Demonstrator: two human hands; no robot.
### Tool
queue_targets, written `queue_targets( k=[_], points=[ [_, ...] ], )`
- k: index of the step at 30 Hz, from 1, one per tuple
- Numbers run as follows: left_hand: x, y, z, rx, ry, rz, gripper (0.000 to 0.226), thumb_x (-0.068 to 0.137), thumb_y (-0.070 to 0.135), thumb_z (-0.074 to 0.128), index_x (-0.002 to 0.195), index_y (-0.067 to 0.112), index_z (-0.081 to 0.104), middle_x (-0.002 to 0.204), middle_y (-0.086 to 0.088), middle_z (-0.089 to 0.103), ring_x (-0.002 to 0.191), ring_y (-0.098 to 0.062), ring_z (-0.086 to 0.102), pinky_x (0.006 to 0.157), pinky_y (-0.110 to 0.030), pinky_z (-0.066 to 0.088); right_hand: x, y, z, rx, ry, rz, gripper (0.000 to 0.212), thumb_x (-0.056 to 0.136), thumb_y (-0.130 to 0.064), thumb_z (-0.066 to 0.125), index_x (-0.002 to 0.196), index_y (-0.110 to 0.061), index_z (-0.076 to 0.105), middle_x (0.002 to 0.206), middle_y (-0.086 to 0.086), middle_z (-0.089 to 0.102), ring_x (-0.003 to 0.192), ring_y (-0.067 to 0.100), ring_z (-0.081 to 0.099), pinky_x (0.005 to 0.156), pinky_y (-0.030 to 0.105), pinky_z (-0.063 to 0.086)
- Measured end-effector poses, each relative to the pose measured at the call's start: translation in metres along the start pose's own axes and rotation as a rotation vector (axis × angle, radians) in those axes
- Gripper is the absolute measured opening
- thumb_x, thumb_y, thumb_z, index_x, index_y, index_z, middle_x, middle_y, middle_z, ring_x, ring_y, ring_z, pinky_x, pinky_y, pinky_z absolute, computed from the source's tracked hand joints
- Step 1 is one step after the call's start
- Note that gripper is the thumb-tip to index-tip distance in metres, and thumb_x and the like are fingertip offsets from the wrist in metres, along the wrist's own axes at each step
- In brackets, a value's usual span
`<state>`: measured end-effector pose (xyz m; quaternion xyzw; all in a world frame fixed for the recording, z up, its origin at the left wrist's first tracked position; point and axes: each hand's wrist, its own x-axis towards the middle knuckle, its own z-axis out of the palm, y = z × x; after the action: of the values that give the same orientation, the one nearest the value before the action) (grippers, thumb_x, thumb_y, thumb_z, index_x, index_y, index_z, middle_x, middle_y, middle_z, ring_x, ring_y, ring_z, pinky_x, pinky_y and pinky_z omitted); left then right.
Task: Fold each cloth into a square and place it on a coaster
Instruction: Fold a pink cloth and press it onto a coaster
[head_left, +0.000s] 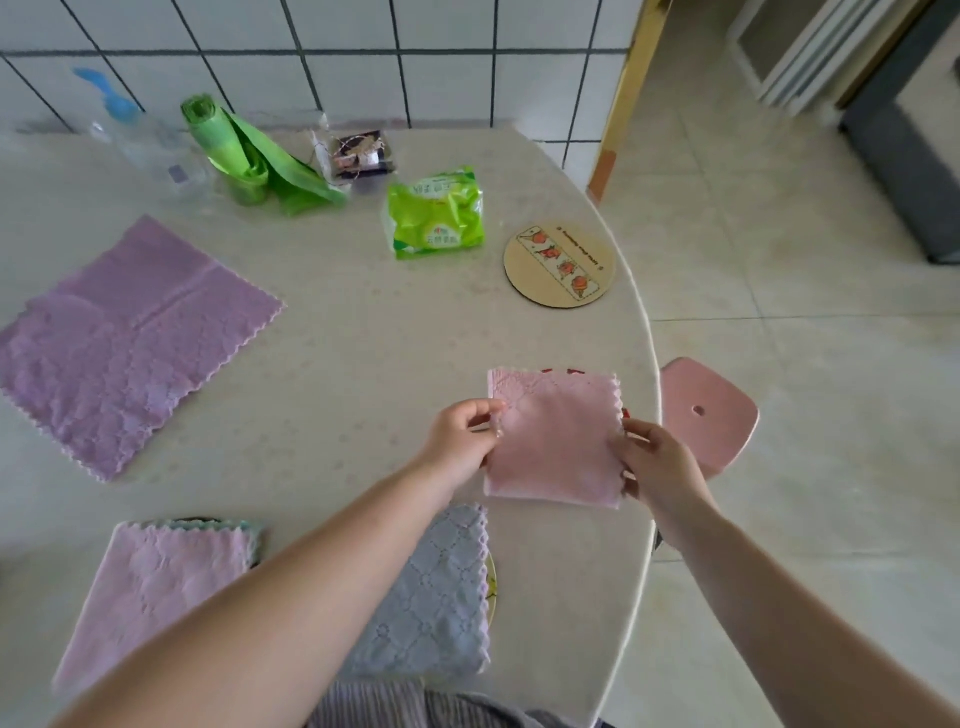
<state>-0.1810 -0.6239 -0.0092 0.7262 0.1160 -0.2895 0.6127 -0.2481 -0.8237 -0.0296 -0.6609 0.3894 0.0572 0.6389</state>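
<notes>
Filling most of the view, one pale round table (332, 364) carries four cloths. One purple cloth (124, 343) lies unfolded at the far left. Three are folded: a lilac square (161, 577) at the near left, a grey-blue square (436, 587) with a coaster rim (492, 587) peeping from under it, and a pink cloth (556, 436) near the table's right edge, red bits of something showing beneath it. One bare round coaster (558, 265) sits beyond. Both forearms reach forward from below. The left hand (462, 436) pinches the pink cloth's left edge, fingers curled; the right hand (660, 462) pinches its right edge likewise.
</notes>
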Motion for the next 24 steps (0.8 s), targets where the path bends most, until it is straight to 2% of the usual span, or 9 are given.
queue_targets(
  k=[4, 9, 13, 16, 18, 20, 22, 24],
  points=[
    [0.007, -0.001, 0.012, 0.019, -0.032, -0.015, 0.034, 0.088, -0.006, 0.05, 0.109, 0.02, 0.06, 0.112, -0.001, 0.06, 0.1, -0.016, 0.059, 0.093, -0.039, 0.05, 0.009, 0.004, -0.013, -0.015, 0.007, -0.016, 0.019, 0.086, -0.014, 0.063, 0.104, -0.019, 0.063, 0.091, 0.002, 0.072, 0.075, 0.027, 0.064, 0.079, 0.053, 0.053],
    [0.016, -0.001, 0.02, 0.046, -0.051, -0.044, 0.037, 0.09, -0.003, 0.052, 0.122, 0.014, 0.056, 0.117, -0.004, 0.06, 0.106, -0.017, 0.059, 0.09, -0.033, 0.051, 0.022, 0.001, -0.021, -0.092, 0.006, -0.069, 0.013, 0.087, -0.019, 0.061, 0.09, -0.032, 0.062, 0.086, -0.007, 0.072, 0.08, 0.026, 0.069, 0.078, 0.049, 0.056],
    [0.02, 0.0, 0.02, 0.1, -0.027, -0.033, 0.037, 0.09, -0.004, 0.052, 0.123, 0.012, 0.056, 0.118, -0.003, 0.058, 0.109, -0.017, 0.057, 0.091, -0.031, 0.05, 0.029, 0.001, -0.019, -0.147, -0.004, -0.086, 0.018, 0.087, -0.018, 0.062, 0.104, -0.023, 0.063, 0.085, -0.01, 0.071, 0.072, 0.021, 0.066, 0.073, 0.041, 0.056],
    [0.022, -0.004, 0.021, 0.127, -0.009, 0.003, 0.037, 0.089, -0.005, 0.051, 0.121, 0.011, 0.057, 0.116, -0.003, 0.058, 0.109, -0.016, 0.057, 0.091, -0.027, 0.049, 0.031, 0.002, -0.018, -0.184, 0.003, -0.092, 0.024, 0.086, -0.021, 0.063, 0.11, -0.022, 0.062, 0.084, -0.012, 0.07, 0.074, 0.018, 0.065, 0.073, 0.04, 0.056],
    [0.024, -0.01, 0.021, 0.303, 0.052, 0.14, 0.038, 0.086, -0.005, 0.054, 0.121, 0.011, 0.058, 0.122, -0.007, 0.057, 0.113, -0.017, 0.054, 0.097, -0.026, 0.043, 0.029, 0.002, -0.018, -0.225, 0.014, -0.125, 0.028, 0.086, -0.022, 0.062, 0.113, -0.023, 0.06, 0.093, -0.012, 0.07, 0.081, 0.015, 0.065, 0.072, 0.033, 0.054],
    [0.022, -0.017, 0.02, 0.67, 0.083, 0.366, 0.045, 0.084, 0.0, 0.055, 0.127, 0.013, 0.054, 0.134, -0.005, 0.046, 0.126, -0.018, 0.041, 0.104, -0.023, 0.03, 0.024, 0.001, -0.018, -0.371, 0.065, -0.267, 0.037, 0.086, -0.017, 0.058, 0.122, -0.023, 0.055, 0.114, -0.009, 0.062, 0.097, 0.011, 0.058, 0.077, 0.022, 0.045],
    [0.017, -0.02, 0.022, 0.996, 0.033, 0.577, 0.049, 0.085, 0.01, 0.056, 0.133, 0.014, 0.047, 0.146, -0.002, 0.034, 0.137, -0.019, 0.026, 0.11, -0.033, 0.023, 0.019, 0.001, -0.018, -0.622, 0.095, -0.56, 0.046, 0.086, -0.018, 0.055, 0.132, -0.021, 0.048, 0.135, -0.001, 0.048, 0.118, 0.016, 0.045, 0.094, 0.027, 0.036],
    [0.012, -0.024, 0.026, 1.236, -0.044, 0.704, 0.048, 0.089, 0.027, 0.055, 0.133, 0.012, 0.046, 0.152, -0.006, 0.025, 0.142, -0.022, 0.016, 0.112, -0.051, 0.019, 0.016, 0.006, -0.016, -0.906, -0.003, -0.76, 0.052, 0.086, -0.029, 0.044, 0.137, -0.022, 0.043, 0.145, 0.002, 0.038, 0.132, 0.02, 0.032, 0.105, 0.037, 0.028]
  ],
)
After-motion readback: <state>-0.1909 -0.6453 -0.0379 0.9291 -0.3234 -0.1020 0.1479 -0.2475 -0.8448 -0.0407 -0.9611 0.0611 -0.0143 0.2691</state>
